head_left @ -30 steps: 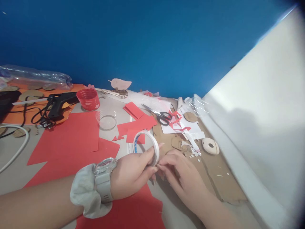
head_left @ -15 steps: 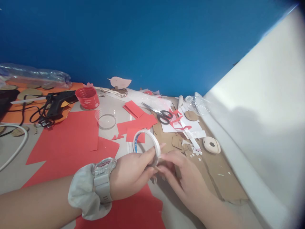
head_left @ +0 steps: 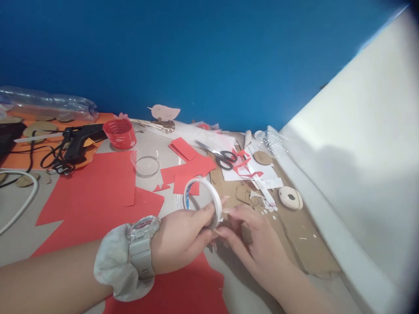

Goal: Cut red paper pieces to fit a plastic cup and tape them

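My left hand (head_left: 183,237), with a watch and a pale scrunchie at its wrist, is closed on a roll of white double-sided tape (head_left: 217,205). The ring is tilted upright, and blue print shows inside it. My right hand (head_left: 252,237) is at the roll's right side, index fingertip by the tape's edge and thumb lower, near my left fingers. A gap shows between that thumb and index finger; its other fingers are curled and partly hidden. A small white bit shows at the roll's lower edge, too small to make out.
Red paper sheets (head_left: 98,187) spread beneath my left arm. Black-handled scissors (head_left: 224,159) lie beyond the roll, beside paper scraps and cardboard (head_left: 314,244). A clear plastic ring (head_left: 145,165), a red cup (head_left: 119,134) and a corded glue gun (head_left: 77,141) are leftward.
The roll has tilted slightly in my left hand. My right index finger has lifted a little from the tape's edge, widening the gap to the thumb.
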`<state>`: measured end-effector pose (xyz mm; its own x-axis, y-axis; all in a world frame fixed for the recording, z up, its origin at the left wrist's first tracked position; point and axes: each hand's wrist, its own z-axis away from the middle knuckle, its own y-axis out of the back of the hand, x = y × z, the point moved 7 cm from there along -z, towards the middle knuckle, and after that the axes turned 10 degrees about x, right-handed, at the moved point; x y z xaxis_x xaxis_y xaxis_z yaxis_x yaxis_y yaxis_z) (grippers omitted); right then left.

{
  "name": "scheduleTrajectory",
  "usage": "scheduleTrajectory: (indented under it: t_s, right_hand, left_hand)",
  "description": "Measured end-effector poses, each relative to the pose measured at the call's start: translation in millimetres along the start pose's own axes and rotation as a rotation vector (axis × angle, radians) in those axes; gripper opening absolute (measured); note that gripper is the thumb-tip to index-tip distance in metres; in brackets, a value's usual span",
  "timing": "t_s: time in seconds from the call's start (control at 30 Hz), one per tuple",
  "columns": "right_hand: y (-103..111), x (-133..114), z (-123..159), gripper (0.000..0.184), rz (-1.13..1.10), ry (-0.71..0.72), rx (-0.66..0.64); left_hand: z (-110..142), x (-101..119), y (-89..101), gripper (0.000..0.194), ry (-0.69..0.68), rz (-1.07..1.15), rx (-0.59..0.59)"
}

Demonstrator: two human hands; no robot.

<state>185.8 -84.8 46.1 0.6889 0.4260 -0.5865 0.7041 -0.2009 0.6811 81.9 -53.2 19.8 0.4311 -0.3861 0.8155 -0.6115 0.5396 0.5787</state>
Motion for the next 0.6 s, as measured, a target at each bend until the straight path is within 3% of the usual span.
scheduleTrajectory:
  t_s: [0.23,0.4,0.6]
  right_hand:
    - [2,-3,3,0.014,0.015,0.128,-0.005]
    - [15,-10,4,0.022,0.031,0.232,0.077]
    - [42,-5,-1,0.018,0.168,0.168,0.276]
  left_hand:
    - [0,2,3.7,0.050,-0.035,-0.027,0.051]
    - [1,6,7.6,0.033,-0.105,0.002,0.109]
    - [3,3,12.4,0.026,-0.069,-0.127,0.209]
